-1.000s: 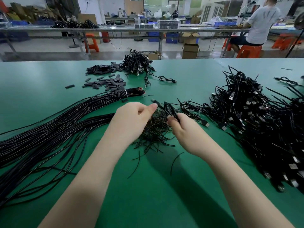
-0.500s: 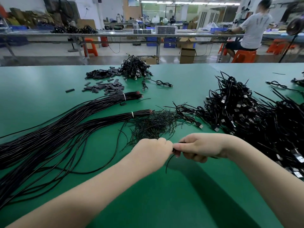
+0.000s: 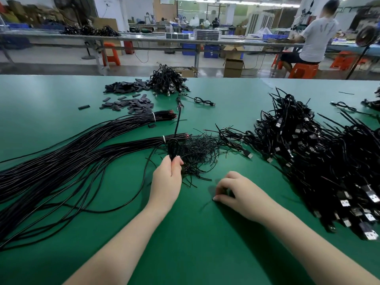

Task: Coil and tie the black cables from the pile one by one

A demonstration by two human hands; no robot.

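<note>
Now left hand (image 3: 167,177) pinches coiled cable (image 3: 173,148) at frame centre, loops upright, loose tail rising. Right hand (image 3: 236,192) curled low on table (image 3: 61,95), fingertips apparently on thin tie; unsure. Cable light, springy; I'd grip across loop waist.

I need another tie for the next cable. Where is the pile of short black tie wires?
In the head view, the tie wires lie mid-table, just beyond the left hand, between the banded cable bundle and the big coiled pile.
</note>
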